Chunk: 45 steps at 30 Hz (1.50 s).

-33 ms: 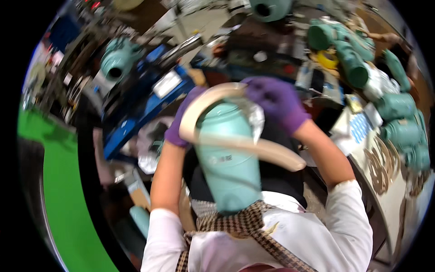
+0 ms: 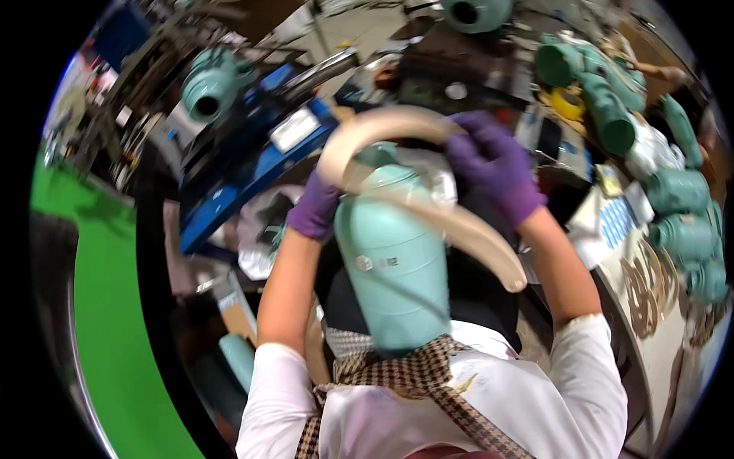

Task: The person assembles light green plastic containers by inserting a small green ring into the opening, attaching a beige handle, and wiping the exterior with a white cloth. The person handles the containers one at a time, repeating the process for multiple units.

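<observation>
A pale teal jug body [image 2: 394, 268], perhaps a vacuum flask, stands upright against my apron with its rounded top toward the bench. Over that top is a beige curved handle [image 2: 382, 121], blurred by motion, one arm sweeping across the jug to a rounded end at the right. My left hand [image 2: 317, 205], in a purple glove, is closed on the handle's left bend; its fingers are mostly hidden. At the handle's upper right end, my right hand [image 2: 493, 162], gloved too, grips it with bent fingers.
Behind the jug is a blue metal fixture [image 2: 264, 153]. Another teal jug [image 2: 210, 88] sits beyond it at the left. Several teal bodies [image 2: 677, 233] crowd the right side, near loose beige handles [image 2: 642, 287] on a table. Yellow tape [image 2: 567, 104] lies at the back right.
Both hands have moved up and slightly right with the beige handle. The handle sits higher over the jug top, its loop spread wider. The whole view has shifted a little.
</observation>
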### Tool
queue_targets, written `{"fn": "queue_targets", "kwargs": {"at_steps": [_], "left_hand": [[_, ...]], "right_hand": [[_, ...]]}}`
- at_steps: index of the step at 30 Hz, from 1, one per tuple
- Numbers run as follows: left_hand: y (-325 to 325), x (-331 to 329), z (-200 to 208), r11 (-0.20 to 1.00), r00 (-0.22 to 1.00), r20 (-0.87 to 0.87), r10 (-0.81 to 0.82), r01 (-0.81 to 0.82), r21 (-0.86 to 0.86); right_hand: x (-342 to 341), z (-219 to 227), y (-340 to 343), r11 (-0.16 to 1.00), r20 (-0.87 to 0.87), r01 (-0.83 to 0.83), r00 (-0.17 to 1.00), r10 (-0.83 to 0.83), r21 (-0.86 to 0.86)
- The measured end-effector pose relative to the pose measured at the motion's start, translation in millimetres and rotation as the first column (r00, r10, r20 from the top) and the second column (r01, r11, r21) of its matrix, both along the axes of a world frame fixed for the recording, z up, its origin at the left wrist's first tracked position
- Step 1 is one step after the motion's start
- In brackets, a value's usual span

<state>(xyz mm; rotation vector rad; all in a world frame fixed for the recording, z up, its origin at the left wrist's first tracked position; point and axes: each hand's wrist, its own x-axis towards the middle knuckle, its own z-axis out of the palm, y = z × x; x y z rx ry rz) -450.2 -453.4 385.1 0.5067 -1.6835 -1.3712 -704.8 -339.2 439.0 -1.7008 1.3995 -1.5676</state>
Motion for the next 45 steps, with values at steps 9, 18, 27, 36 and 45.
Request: {"fn": "queue_targets", "kwargs": {"at_steps": [9,18,27,36,45], "left_hand": [[26,11,15,0.903,0.932,-0.272,-0.239,0.317,0.291],[17,17,4,0.976,0.980,0.025,-0.199,0.196,0.094],[38,-1,6,0.904,0.919,-0.259,-0.298,0.358,0.233],[40,-51,-1,0.975,0.989,-0.064,-0.135,0.144,0.172],[21,-34,-12,0.906,0.988,-0.009,0.155,-0.139,0.399]], "right_hand": [[31,-3,9,0.760,0.949,-0.648,0.203,0.242,-0.055],[51,-19,2,0.883,0.699,-0.467,0.649,0.301,0.053],[57,-38,12,0.485,-0.626,-0.592,0.772,0.110,-0.644],[-25,-206,-80,0.786,0.822,-0.579,0.324,0.468,-0.219],[15,-176,-75,0.674,0.893,-0.643,-0.033,0.450,-0.363]]}}
